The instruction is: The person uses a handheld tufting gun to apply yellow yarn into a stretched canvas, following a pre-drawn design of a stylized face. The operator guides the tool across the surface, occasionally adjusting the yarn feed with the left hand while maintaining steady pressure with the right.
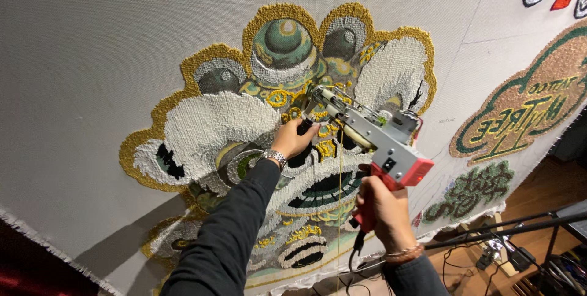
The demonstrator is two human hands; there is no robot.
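1. The tufting gun (373,134) sits at the centre of the frame, its long axis slanting from the red grip at lower right up to the needle tip at upper left, where it meets the stretched cloth (92,57).
2. The right hand (382,207) is wrapped closed around the red grip, below and right of the gun's body.
3. The left hand (293,140) is curled closed on the black front handle and lies nearer the needle tip.
4. The tip presses into the yellow area of the tufted lion-head design (202,125); a yellow yarn (340,210) hangs straight down between the two hands.
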